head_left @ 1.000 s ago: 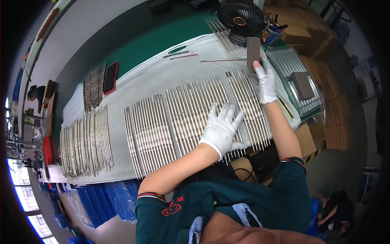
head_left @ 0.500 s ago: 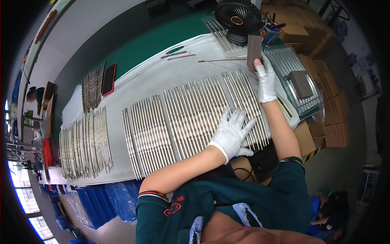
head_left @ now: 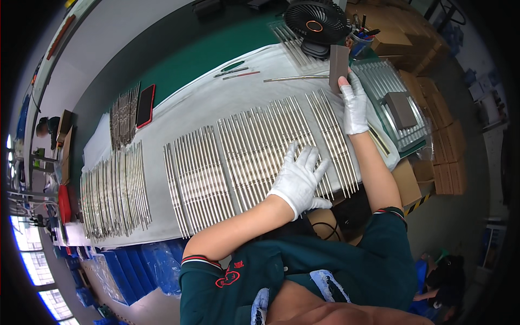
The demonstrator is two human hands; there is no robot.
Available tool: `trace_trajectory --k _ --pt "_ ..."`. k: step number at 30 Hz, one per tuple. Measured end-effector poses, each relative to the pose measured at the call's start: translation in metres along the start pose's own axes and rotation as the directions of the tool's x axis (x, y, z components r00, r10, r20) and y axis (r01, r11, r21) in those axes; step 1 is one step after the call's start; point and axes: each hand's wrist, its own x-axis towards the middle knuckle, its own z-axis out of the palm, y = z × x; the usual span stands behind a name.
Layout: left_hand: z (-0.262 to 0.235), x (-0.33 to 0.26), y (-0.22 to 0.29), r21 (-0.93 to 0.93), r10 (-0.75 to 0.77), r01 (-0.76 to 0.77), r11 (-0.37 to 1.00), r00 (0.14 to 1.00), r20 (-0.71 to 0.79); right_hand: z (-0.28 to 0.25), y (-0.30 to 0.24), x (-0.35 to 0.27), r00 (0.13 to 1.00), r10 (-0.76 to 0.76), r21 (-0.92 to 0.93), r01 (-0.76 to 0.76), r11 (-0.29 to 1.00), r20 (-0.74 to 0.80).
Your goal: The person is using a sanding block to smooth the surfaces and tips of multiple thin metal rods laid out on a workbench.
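Silver metal rods (head_left: 254, 151), ranked in side-by-side groups on white cloth (head_left: 184, 111) before the person; long axes run away from the body, far ends leaning left. Left hand (head_left: 298, 183): gloved, open, fingers spread over rods. Right hand (head_left: 355, 107): gloved, gripping grey block (head_left: 339, 64), lengthwise away from body. Step, as judged: sorting rods by palm; any sideways push calls for flat, even pressure.

Over there a black fan (head_left: 314, 25) stands with a cup of pens (head_left: 359, 46) just beside it. A red-edged phone (head_left: 145, 106) lies well to the left; cartons (head_left: 447, 147) are piled on the right.
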Motion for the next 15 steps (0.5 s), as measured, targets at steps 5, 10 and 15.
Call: trace_trajectory --k 5,10,15 --pt "0.018 0.018 0.008 -0.091 0.064 -0.08 0.993 0.983 -0.17 -0.001 0.003 0.002 0.998 -0.06 0.004 0.06 0.998 -0.03" --pt "0.023 0.03 0.016 -0.104 0.097 -0.119 0.987 0.976 -0.194 -0.004 0.007 0.007 0.992 -0.077 0.056 0.083 0.995 -0.105" --pt "0.016 0.023 0.012 -0.074 0.102 -0.113 0.991 0.986 -0.131 -0.014 0.009 0.011 0.989 -0.084 0.103 0.097 0.99 -0.123"
